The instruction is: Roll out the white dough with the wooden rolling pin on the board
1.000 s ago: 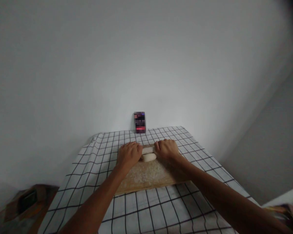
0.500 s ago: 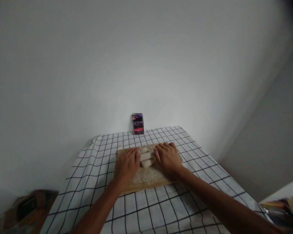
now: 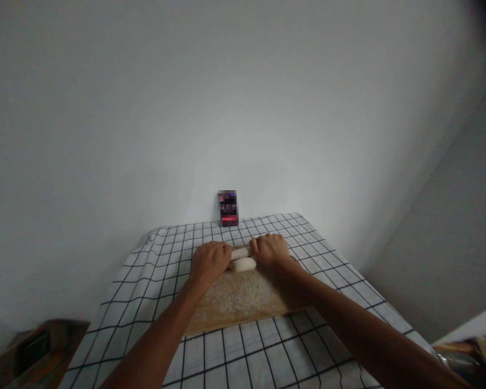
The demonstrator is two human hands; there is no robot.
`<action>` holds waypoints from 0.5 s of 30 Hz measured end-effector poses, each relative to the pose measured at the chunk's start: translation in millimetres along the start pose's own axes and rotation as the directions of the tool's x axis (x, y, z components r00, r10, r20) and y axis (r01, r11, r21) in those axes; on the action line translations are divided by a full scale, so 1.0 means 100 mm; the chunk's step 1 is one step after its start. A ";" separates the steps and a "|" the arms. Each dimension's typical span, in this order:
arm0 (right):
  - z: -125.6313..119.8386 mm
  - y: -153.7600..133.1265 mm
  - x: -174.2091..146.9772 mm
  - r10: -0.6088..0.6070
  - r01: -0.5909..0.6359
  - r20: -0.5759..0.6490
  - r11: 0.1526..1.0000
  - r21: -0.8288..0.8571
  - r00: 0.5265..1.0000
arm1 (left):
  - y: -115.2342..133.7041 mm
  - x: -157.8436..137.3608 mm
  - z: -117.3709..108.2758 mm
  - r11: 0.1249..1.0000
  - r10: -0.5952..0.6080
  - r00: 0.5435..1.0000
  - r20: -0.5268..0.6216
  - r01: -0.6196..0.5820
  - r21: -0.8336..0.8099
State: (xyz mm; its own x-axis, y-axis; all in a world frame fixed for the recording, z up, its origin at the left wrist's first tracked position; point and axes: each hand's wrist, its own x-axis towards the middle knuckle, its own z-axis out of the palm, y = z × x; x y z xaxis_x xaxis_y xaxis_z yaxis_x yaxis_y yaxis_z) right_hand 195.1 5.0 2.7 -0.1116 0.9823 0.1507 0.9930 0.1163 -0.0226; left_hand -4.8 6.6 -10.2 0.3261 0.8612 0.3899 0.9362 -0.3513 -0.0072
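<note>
A pale rolling pin [image 3: 240, 253] lies across the far part of a floured wooden board [image 3: 243, 297], its middle showing between my hands. My left hand [image 3: 211, 259] is closed over its left end, and my right hand [image 3: 270, 249] is closed over its right end. Just on the near side of the pin, a piece of whitish dough [image 3: 245, 264] bulges out on the board. The dough under and beyond the pin is hidden. Both ends of the pin are covered by my fingers.
A white cloth with a black grid [image 3: 247, 359] covers the table. At the back, a dark pixelated upright object [image 3: 228, 208] stands against the pale wall [image 3: 243, 108]. An open brown box [image 3: 40, 346] sits low at the left; blurred items [image 3: 473, 356] are at the lower right.
Both hands have pushed the rolling pin away from me, toward the board's far edge. The dough's far part, visible beyond the pin before, is now hidden.
</note>
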 end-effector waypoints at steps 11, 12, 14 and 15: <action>0.04 0.04 -0.78 -0.204 0.243 -0.368 0.968 0.062 0.907 | 0.16 -0.52 -0.11 0.985 0.031 0.984 -0.176 -0.060 -0.160; 0.02 0.04 -0.82 -0.213 0.254 -0.366 0.965 0.068 0.906 | 0.17 -0.56 -0.13 0.981 0.031 0.984 -0.177 -0.063 -0.181; -0.03 0.06 -0.82 -0.204 0.240 -0.296 0.966 0.092 0.933 | 0.18 -0.59 -0.15 0.981 0.041 0.984 -0.174 -0.073 -0.182; -0.06 0.06 -0.77 -0.185 0.211 -0.227 0.972 0.100 0.956 | 0.17 -0.58 -0.14 0.982 0.048 0.983 -0.176 -0.079 -0.173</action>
State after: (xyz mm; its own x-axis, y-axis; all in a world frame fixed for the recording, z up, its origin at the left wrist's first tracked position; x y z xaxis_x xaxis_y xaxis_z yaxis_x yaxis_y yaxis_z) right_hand 210.3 -70.4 -2.8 -0.2810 0.8843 0.3729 0.9378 0.3355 -0.0889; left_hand -9.4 -55.0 -19.7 0.3424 0.7655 0.5448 0.8709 -0.4762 0.1217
